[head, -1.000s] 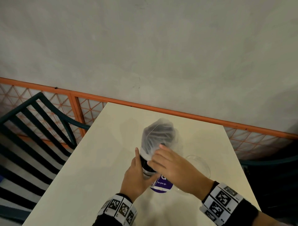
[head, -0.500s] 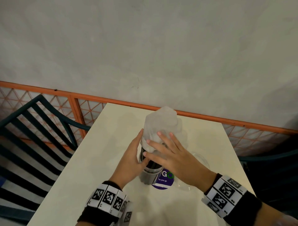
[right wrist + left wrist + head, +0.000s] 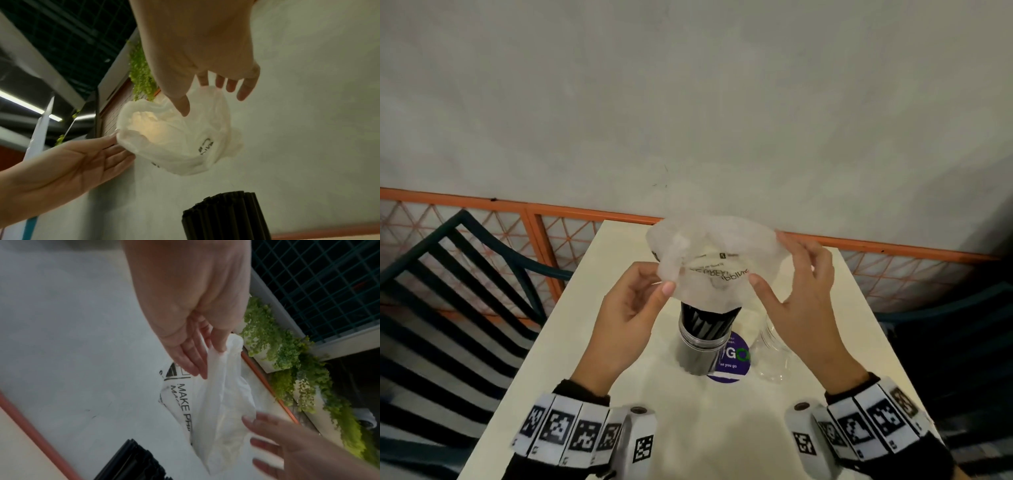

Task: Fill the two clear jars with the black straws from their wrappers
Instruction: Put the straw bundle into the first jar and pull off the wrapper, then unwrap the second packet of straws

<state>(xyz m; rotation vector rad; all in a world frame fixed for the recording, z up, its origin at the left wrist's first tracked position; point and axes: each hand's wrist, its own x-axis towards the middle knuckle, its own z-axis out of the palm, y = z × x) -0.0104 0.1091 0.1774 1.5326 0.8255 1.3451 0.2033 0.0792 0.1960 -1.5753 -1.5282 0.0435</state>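
since the earlier frames the wrapper (image 3: 717,265) has come right off the black straws (image 3: 708,320): 0.5 s ago it still capped the top of the bundle, and now it hangs in the air above it, spread wide and empty, printed lettering showing through. both hands have risen with it and moved apart.

the left hand (image 3: 626,320) is raised at the wrapper's left edge, thumb and index finger pinching the film; the left wrist view shows the plastic gathered between thumb and fingers. the right hand (image 3: 803,294) is at the right edge, fingers spread and fairly straight, thumb pointing in under the film; fingertips touch the plastic but a firm pinch is not clear from any view.

the straws stand upright, packed tight in 1 clear jar (image 3: 700,346) near the middle of the table (image 3: 571,342), their tops well above its rim. the jar sits partly on a round purple sticker (image 3: 734,356). the second clear jar (image 3: 774,346) stands just to its right, below the right hand. a dark slatted chair (image 3: 448,291) is at the table's left side.
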